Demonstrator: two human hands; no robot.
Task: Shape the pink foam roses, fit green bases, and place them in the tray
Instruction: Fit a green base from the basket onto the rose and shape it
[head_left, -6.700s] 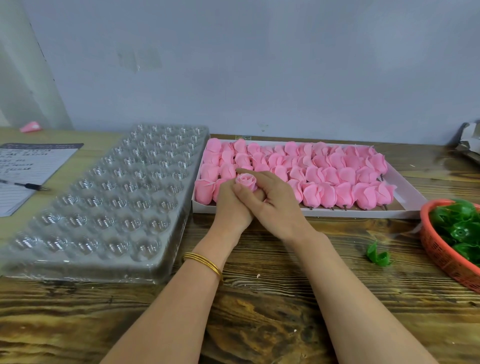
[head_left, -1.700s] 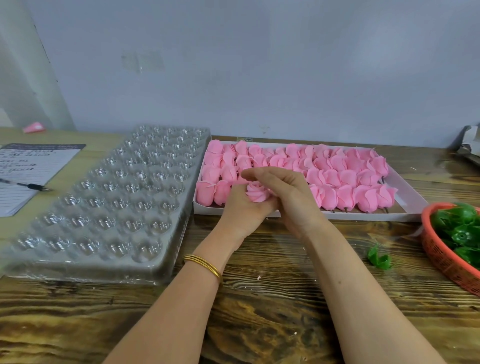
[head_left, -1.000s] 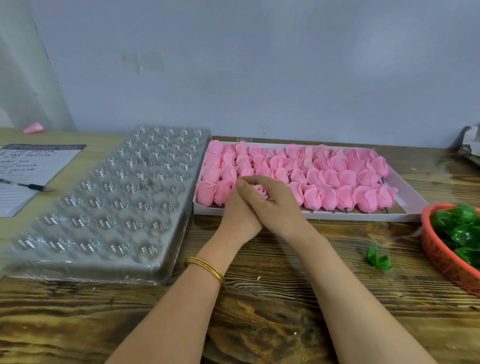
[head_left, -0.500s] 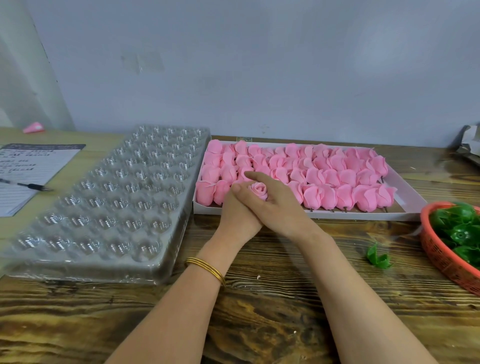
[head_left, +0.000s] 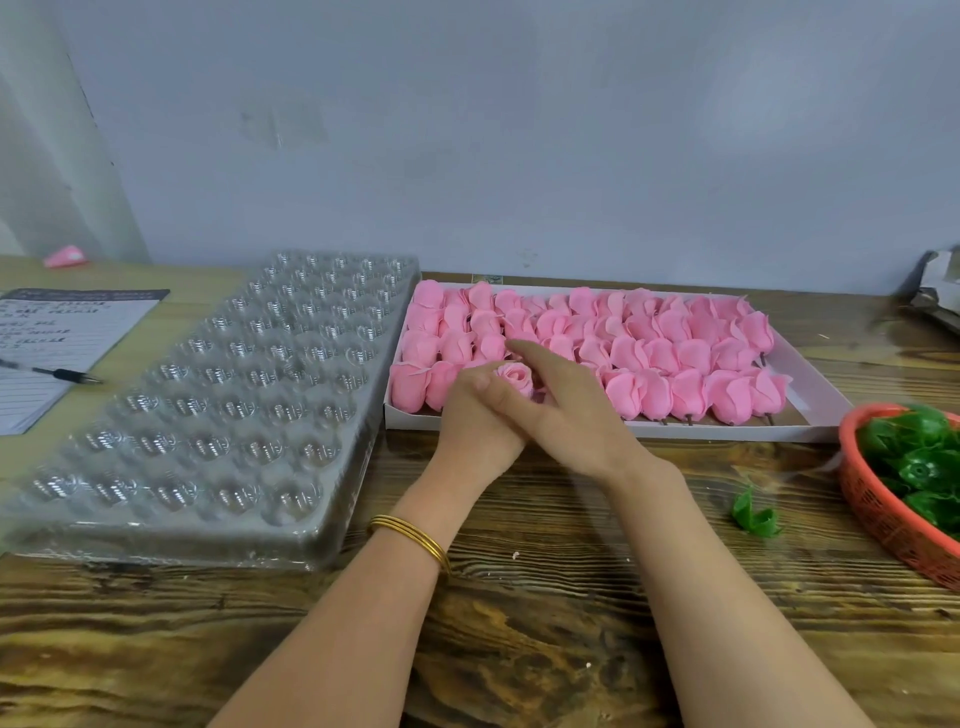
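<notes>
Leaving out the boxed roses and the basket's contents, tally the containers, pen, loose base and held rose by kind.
Clear tray pack: 1
White box: 1
Orange basket: 1
Pen: 1
Loose green base: 1
Held rose: 1
Total: 6

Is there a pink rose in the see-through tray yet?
No, the clear tray has only empty cups; the roses lie in the white box beside it.
</notes>
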